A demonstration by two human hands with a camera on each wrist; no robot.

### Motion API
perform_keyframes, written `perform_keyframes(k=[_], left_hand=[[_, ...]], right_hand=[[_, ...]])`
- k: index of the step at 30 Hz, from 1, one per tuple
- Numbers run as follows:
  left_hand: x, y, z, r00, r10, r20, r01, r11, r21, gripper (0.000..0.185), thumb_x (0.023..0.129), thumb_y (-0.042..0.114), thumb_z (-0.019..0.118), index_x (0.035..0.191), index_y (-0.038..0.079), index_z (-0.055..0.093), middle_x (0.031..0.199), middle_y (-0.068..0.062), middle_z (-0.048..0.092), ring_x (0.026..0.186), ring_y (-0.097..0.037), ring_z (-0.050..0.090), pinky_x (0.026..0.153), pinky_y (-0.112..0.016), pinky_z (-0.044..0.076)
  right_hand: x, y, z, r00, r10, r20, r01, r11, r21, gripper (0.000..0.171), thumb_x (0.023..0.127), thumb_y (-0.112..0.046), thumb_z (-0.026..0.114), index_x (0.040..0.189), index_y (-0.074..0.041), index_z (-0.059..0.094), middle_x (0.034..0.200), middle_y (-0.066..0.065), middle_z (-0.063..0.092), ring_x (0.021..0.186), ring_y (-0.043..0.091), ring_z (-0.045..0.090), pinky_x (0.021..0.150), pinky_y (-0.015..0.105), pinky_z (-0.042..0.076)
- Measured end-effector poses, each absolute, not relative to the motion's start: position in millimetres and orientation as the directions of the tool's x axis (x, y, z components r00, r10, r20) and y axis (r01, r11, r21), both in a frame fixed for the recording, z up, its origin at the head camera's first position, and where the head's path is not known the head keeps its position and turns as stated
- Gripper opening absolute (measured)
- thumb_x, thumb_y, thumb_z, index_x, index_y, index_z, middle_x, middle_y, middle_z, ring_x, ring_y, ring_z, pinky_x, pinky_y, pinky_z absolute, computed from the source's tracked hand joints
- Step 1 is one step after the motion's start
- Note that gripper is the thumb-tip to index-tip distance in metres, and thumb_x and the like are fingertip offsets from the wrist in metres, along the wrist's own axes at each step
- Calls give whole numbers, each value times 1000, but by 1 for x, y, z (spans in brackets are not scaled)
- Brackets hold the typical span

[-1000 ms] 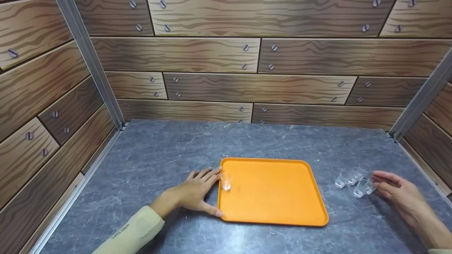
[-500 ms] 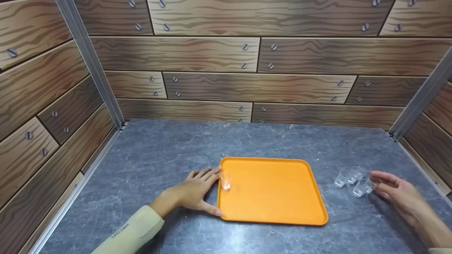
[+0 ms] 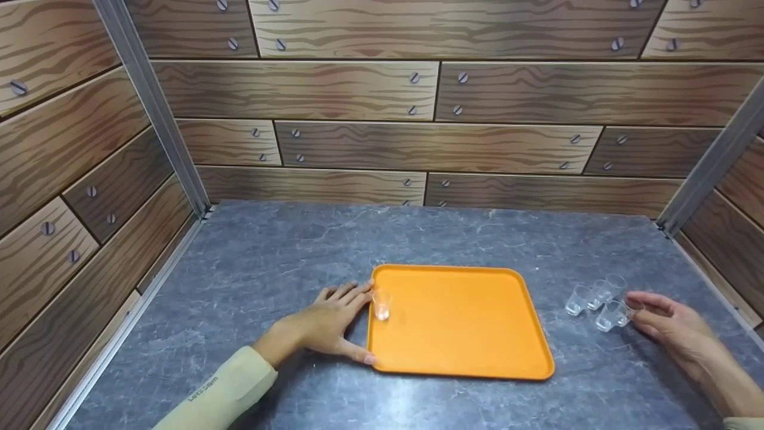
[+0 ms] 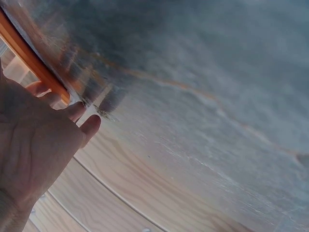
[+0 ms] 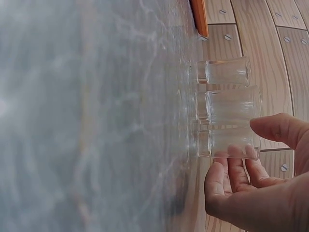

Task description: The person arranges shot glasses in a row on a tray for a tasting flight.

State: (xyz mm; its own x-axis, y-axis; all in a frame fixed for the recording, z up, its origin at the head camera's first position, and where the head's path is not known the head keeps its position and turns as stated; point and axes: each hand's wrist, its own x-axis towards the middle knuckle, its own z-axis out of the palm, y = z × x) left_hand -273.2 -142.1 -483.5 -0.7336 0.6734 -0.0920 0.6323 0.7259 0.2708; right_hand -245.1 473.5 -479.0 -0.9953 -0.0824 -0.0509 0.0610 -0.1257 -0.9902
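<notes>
Right hand (image 3: 668,322) at right of frame, fingers (image 5: 231,171) loosely curled around the nearest of three clear shot glasses (image 3: 609,315) upright on the table (image 3: 268,269), not clamped; left hand (image 3: 328,322) flat, fingers spread, against orange tray (image 3: 465,358) left edge.

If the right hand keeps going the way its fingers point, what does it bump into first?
Most likely the nearest small clear glass. The right hand points left at the cluster, fingertips already right beside that glass; the wrist view suggests they may touch it.

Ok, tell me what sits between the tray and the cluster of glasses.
Nothing: in the head view only bare grey tabletop separates the orange tray from the glasses.
</notes>
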Motion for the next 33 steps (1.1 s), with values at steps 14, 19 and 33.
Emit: perform_keyframes(k=[14,19,33], left_hand=[[-272,-142,-484,-734,674,-80,634,723,275,122,77,89,57,166,18,15,174,-4,8,157,-37,16,118,-65,22],[-273,-142,-484,-733,676,-75,639,722,266,122,77,90,56,167,18,14,174,-4,8,157,-37,15,118,-65,22],[-273,-142,-483,-732,677,-80,639,723,263,123,77,91,56,167,18,15,174,-3,7,157,-36,15,119,-65,21]], right_hand=[[-245,472,-479,-997,-13,-72,72,-51,-996,32,98,7,61,103,-22,74,99,-10,75,90,0,68,78,17,56],[-244,471,-476,-998,33,-51,48,-95,-994,33,96,8,64,102,-22,77,97,-9,76,88,1,69,75,18,56],[-239,462,-466,-982,174,75,-94,-107,-990,32,94,7,69,109,-19,77,100,-11,78,89,-1,71,72,15,56]])
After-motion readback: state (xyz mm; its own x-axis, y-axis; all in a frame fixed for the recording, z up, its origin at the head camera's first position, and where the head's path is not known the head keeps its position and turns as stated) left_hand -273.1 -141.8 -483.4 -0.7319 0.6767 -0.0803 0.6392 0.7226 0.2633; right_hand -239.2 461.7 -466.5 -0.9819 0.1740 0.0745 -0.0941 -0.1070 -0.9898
